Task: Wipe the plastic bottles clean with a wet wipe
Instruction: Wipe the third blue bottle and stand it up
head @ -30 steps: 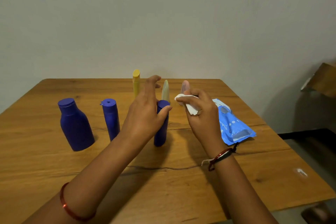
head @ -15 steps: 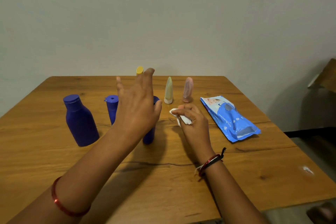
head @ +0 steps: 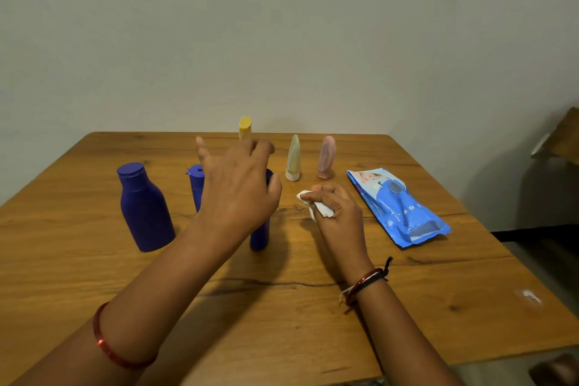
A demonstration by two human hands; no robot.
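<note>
My right hand (head: 336, 213) pinches the wet wipe (head: 316, 207); my left hand (head: 239, 188) hovers spread above the slim blue bottle (head: 260, 236), bare table (head: 282, 316) nearer me.

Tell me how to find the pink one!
Start at the shiny blue wet wipe packet lying on the right side of the wooden table. Just left of its far end, two small tapered plastic tubes stand on their caps. The pale pink plastic tube is the nearer one to the packet; its neighbour, the pale yellow-green plastic tube, has a white cap.
</note>
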